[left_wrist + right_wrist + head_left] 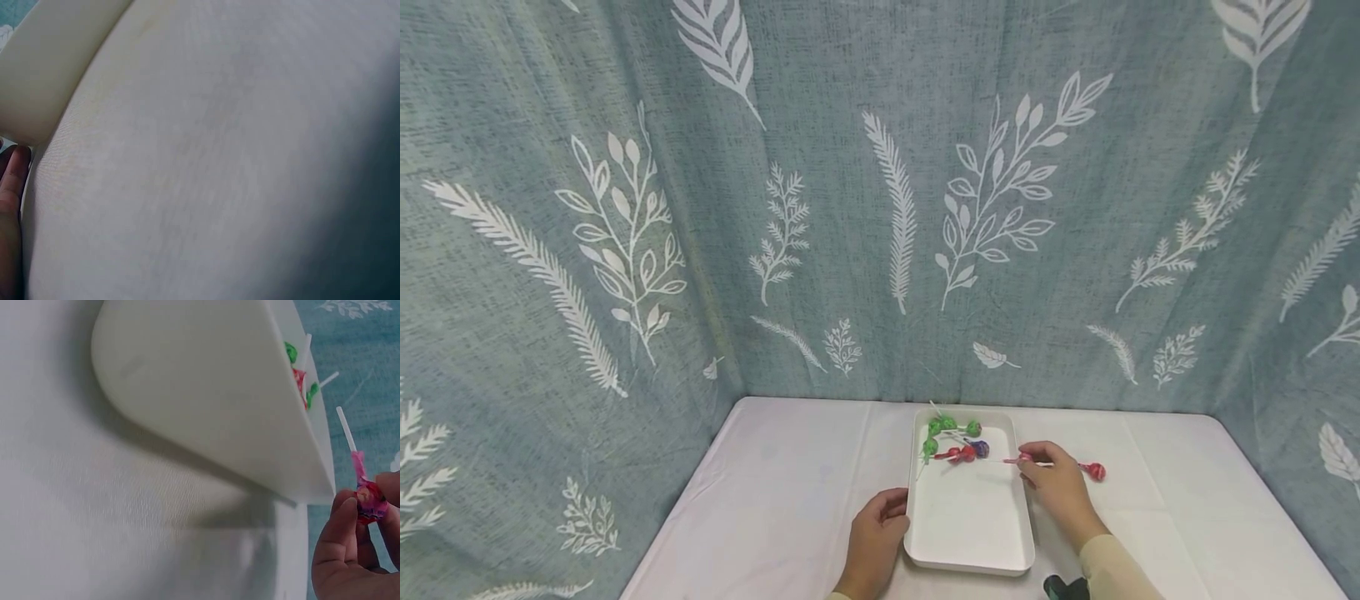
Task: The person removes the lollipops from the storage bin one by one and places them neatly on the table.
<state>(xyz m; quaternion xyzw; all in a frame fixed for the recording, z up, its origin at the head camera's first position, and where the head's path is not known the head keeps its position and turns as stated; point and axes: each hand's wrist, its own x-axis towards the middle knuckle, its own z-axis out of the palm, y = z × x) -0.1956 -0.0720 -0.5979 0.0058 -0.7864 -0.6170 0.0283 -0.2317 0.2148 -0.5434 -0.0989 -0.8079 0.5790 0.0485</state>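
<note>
My right hand [1060,487] pinches a pink-wrapped lollipop [370,499] by its candy head, just over the right rim of a white tray [973,525]. The stick points left over the tray. Inside the tray's far part lie several green lollipops [973,428], red ones [967,453] and a dark blue one [981,449]. At the tray's left side my left hand [876,537] rests with its fingertips against the outer wall. The left wrist view shows those fingers [14,178] fairly straight, touching the tray's lower edge.
Another red lollipop [1096,472] lies on the white-covered table [805,467], right of the right hand. A dark object [1065,587] sits by the right sleeve at the near edge. Blue-green leaf-patterned curtains [850,208] enclose the table at the back and sides.
</note>
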